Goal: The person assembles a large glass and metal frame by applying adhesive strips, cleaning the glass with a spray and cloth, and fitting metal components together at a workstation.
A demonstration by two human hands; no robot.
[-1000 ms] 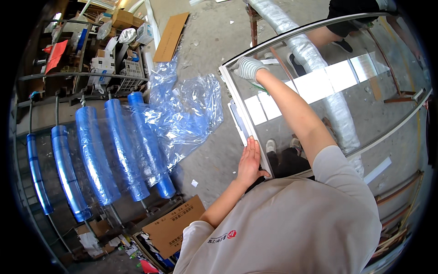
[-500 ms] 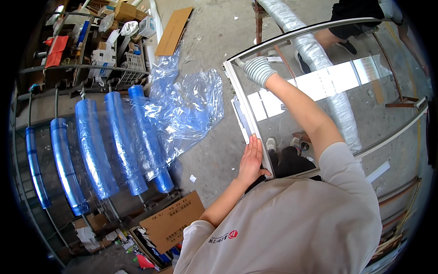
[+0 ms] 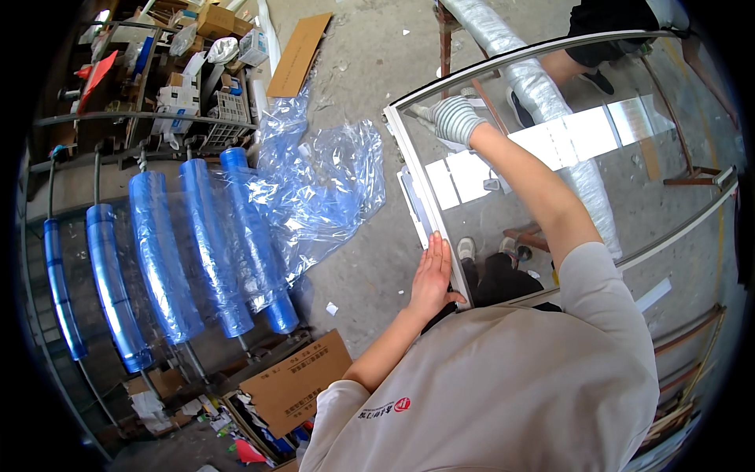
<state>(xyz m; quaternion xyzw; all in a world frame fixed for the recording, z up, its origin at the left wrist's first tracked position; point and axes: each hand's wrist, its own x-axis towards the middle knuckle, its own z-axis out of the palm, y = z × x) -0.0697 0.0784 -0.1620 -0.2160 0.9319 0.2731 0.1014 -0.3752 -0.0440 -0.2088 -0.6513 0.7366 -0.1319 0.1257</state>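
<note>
A large glass panel (image 3: pixel 543 204) in a white frame (image 3: pixel 411 165) lies in front of me. My left hand (image 3: pixel 432 271) lies flat on the near left part of the frame, fingers stretched out and thumb apart. My right hand (image 3: pixel 456 123), in a grey-and-white striped glove, is over the glass near the far left corner. Its fingers are bent toward the frame, and a pale bit shows at their tips; whether that is glove or a held thing is unclear. A small dark-rimmed piece (image 3: pixel 491 185) shows at the glass below my right forearm.
Blue film rolls (image 3: pixel 165 252) hang on a rack at left, with loose clear film (image 3: pixel 338 181) on the floor beside them. A silvery wrapped roll (image 3: pixel 543 94) runs under the glass. Another person (image 3: pixel 609 31) is at the far right. Cardboard (image 3: pixel 299 381) stands near left.
My right hand has shifted slightly right and toward me, away from the corner of the frame. My left hand has stayed in place. The red sheet on the far shelf has swung.
</note>
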